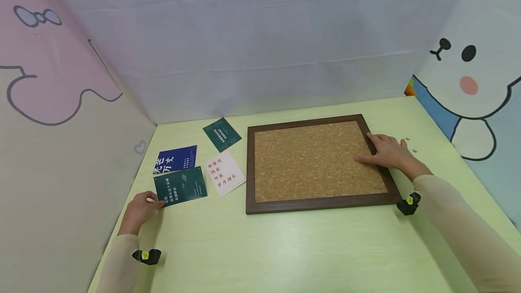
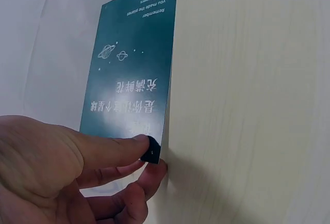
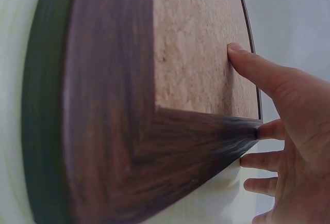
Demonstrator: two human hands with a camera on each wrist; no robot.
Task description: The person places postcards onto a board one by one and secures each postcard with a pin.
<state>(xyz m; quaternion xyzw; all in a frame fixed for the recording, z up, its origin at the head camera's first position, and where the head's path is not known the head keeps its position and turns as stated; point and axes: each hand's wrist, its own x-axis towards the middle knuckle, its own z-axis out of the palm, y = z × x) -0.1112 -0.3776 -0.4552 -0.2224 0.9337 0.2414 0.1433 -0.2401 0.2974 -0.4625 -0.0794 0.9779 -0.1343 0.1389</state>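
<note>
Near the left edge of the table (image 1: 285, 248), the left hand (image 1: 139, 211) pinches the near left corner of a green card (image 1: 181, 186) between thumb and fingers; the left wrist view shows planet drawings on it. Just beyond lies a blue card (image 1: 177, 159). Farther right, a second green card (image 1: 222, 134) lies close to the table's far edge, with a white card (image 1: 225, 173) on its near side. Next comes a cork board (image 1: 317, 162) with a brown frame. Toward the table's right edge, the right hand (image 1: 388, 153) is spread wide, its thumb over the cork and forefinger touching the frame's right side.
</note>
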